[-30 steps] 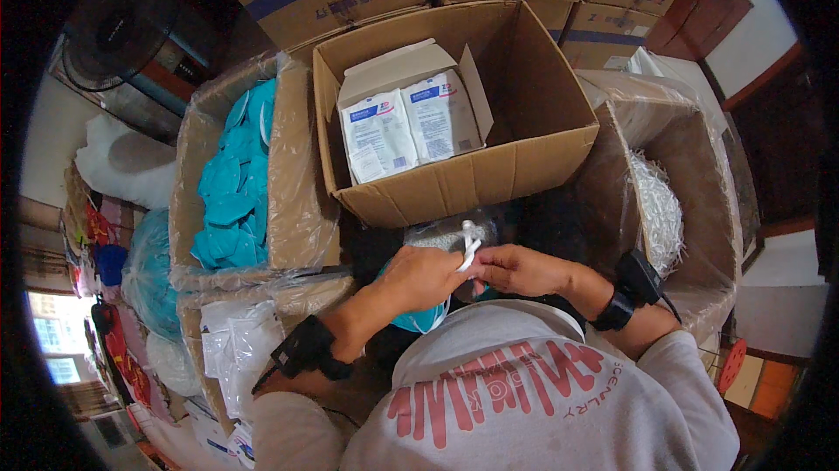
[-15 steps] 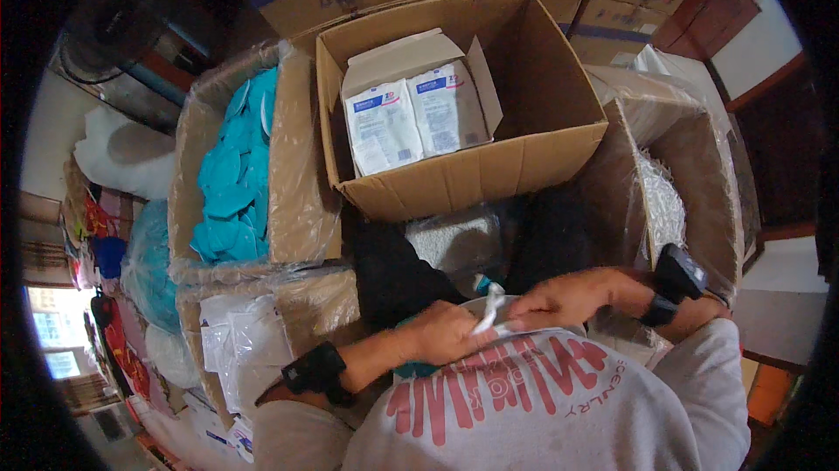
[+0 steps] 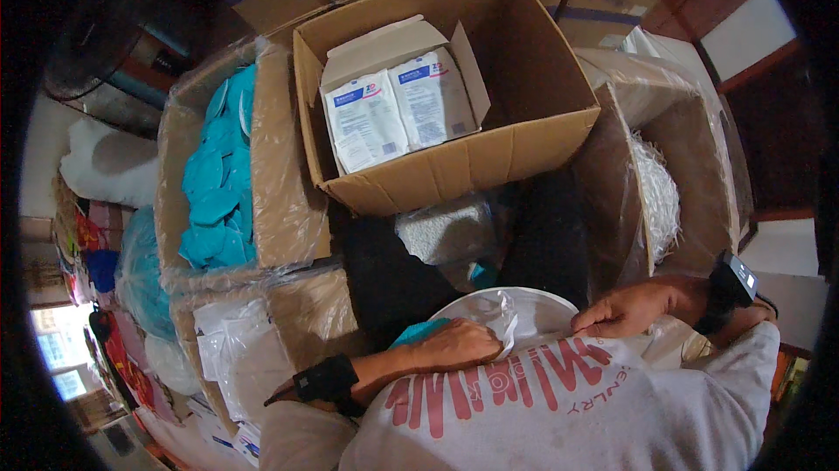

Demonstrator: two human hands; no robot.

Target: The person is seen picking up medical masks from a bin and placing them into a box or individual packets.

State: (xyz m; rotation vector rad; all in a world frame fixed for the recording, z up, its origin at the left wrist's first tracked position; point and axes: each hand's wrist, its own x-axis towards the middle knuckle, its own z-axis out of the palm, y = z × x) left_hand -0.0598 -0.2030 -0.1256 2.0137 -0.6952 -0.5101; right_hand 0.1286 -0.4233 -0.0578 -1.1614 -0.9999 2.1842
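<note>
Low in front of my chest, my left hand (image 3: 456,342) is closed, with a thin white strip (image 3: 509,321) rising from its thumb side. A teal piece (image 3: 418,332) shows just behind that hand's knuckles. My right hand (image 3: 616,310) has its fingers drawn together near the right rim of a round white basin (image 3: 546,303) on my lap; what lies in its fingertips, if anything, is hidden. My sweatshirt covers the basin's near side.
An open carton (image 3: 463,165) ahead holds a smaller white box (image 3: 384,47) with white packets (image 3: 367,126). Teal cup-shaped pieces (image 3: 214,200) fill a plastic-lined carton at left. White strips (image 3: 655,200) lie in a right-hand carton. White plastic packaging (image 3: 240,349) sits lower left.
My hands, together over the white strip before, are now apart: the right has moved right. The white basin between them shows more. The whole view has shifted slightly.
</note>
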